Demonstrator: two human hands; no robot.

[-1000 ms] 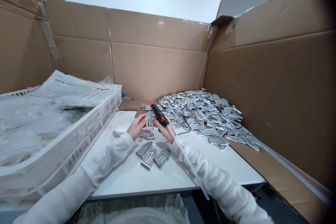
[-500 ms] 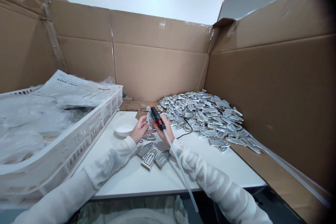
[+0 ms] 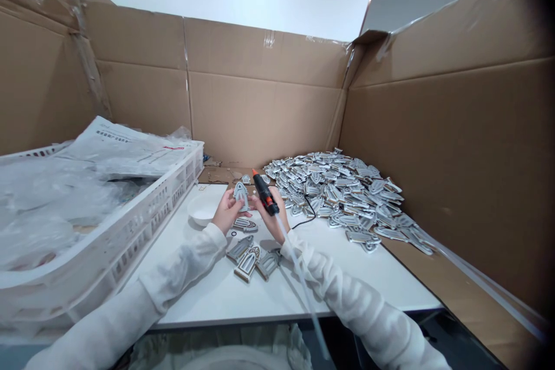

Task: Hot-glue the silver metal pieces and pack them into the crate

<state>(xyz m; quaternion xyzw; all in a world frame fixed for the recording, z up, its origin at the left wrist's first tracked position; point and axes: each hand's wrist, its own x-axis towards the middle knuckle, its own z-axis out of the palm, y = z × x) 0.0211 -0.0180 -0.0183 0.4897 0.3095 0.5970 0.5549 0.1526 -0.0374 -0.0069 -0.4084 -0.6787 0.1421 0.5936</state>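
My left hand (image 3: 226, 212) is closed on a small grey arched piece (image 3: 241, 196), held upright with its flat face toward me. My right hand (image 3: 274, 217) grips a black and orange hot glue gun (image 3: 265, 192), its orange tip pointing up and away. A long translucent glue stick (image 3: 303, 283) trails from the gun's rear toward the table's front edge. The fingertips of my right hand are close to the arched piece; whether they touch it I cannot tell. Below my hands lie several similar arched pieces (image 3: 247, 264) and a tiny dark ring (image 3: 233, 233).
A white bowl (image 3: 197, 209) stands left of my hands. Further left is a white plastic basket (image 3: 143, 225) with plastic bags and a printed sheet (image 3: 130, 141). A large heap of grey arched pieces (image 3: 333, 185) lies at the back right. Cardboard walls (image 3: 264, 92) surround the table (image 3: 208, 300).
The arched piece in my left hand has come up and left, away from behind the glue gun, and now shows more fully. The gun has shifted slightly right.
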